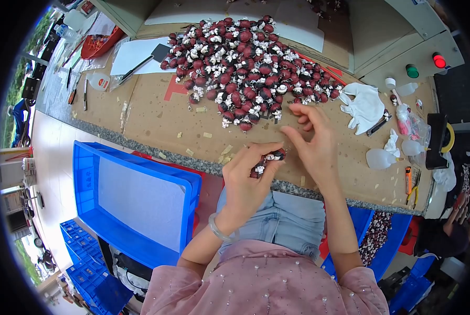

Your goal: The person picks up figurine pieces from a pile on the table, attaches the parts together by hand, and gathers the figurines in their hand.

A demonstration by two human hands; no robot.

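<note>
In my left hand, closed near the table's front edge, are small dark-red, black and white trinkets, perhaps more than one; the fingers partly hide them. My right hand is raised just to the right, thumb and forefinger apart, the other fingers curled, and nothing visible between them. Beyond both hands lies a large heap of similar trinkets, round dark-red bodies with white parts and small metal rings.
A white glove, squeeze bottles, an orange cutter and yellow-handled pliers lie at right. At left are a black brush and a red tray. A blue bin stands below the table edge.
</note>
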